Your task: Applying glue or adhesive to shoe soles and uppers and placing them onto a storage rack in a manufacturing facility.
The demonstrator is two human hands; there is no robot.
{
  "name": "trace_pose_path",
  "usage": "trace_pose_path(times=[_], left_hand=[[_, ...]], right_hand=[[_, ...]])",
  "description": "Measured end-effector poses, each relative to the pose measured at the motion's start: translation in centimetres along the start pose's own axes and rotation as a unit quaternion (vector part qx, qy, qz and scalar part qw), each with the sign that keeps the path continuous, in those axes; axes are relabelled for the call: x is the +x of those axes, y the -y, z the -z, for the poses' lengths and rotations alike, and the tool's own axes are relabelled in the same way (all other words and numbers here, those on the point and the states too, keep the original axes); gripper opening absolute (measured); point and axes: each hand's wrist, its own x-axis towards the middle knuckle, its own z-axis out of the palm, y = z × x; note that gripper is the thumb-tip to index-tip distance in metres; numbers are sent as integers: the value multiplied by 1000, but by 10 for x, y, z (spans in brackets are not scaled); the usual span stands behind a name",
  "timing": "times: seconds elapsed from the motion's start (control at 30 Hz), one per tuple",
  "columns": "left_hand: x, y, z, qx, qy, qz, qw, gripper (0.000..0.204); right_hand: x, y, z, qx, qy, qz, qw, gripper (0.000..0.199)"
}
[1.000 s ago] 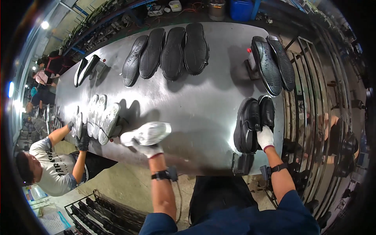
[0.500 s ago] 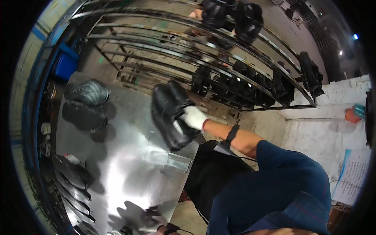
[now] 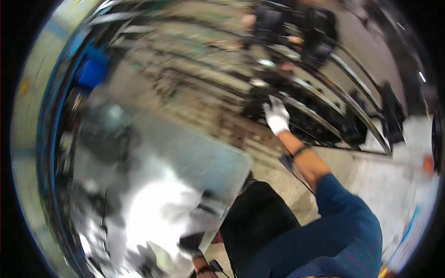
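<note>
In a white glove, my right hand [image 3: 277,118] reaches to the lower level of a metal rack, beside black shoes [image 3: 257,101]. Its fingers look stretched and apart, though blurred; whether they touch a shoe is unclear. My left hand [image 3: 191,252] is low over the near edge of the metal table [image 3: 185,143], next to a small dark thing [image 3: 192,240]. Motion blur hides its fingers and whether it holds that thing. Dark shoe-like shapes [image 3: 104,134] stand at the table's far left, with more blurred ones [image 3: 92,208] along its left edge.
The metal rack [image 3: 343,95] runs across the far side, with several black shoes on its right part. Another person's hands [image 3: 249,22] show at black shoes [image 3: 320,34] on top. A blue bin [image 3: 92,69] stands far left. White wall surfaces [image 3: 371,190] lie right.
The pair of black shoes in my right hand over the table is no longer there; that hand has moved right and farther off to the rack. My view has shifted and blurred.
</note>
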Motion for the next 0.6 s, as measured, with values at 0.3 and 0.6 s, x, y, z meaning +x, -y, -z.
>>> trace_pose_path(times=[0.3, 0.6], left_hand=[[152, -331, -159, -412, 38, -112, 904, 68], [178, -350, -171, -477, -49, -243, 843, 69]], right_hand=[[-205, 159, -31, 230, 504, -175, 814, 38], [-214, 179, -38, 172, 497, -135, 840, 42]])
